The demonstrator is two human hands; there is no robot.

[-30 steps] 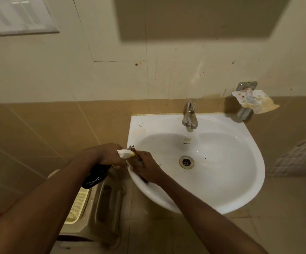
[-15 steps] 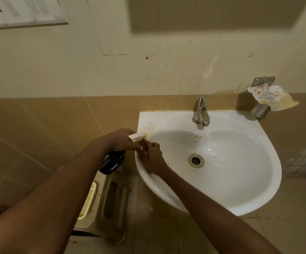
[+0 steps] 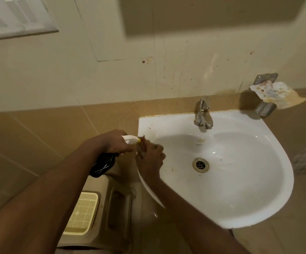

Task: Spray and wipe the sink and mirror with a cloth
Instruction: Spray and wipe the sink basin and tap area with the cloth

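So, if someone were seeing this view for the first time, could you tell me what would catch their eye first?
The white sink at right of centre stands out, speckled with dark spots around its drain. At its left rim, the left hand holds a dark spray bottle with a white nozzle aimed at the right hand, which seems to hold something small and brownish. Up right, stained paper sits on a metal wall holder.

Stained cream wall point(image 3: 185, 70) above tan tiles point(image 3: 38, 134), white vent panel point(image 3: 14, 17) upper left.

I'm looking at a home bathroom: a white wall-mounted sink point(image 3: 240, 189) with a metal tap point(image 3: 202, 116), tan tiled walls point(image 3: 38, 134), and a soap holder point(image 3: 264, 105) far right.
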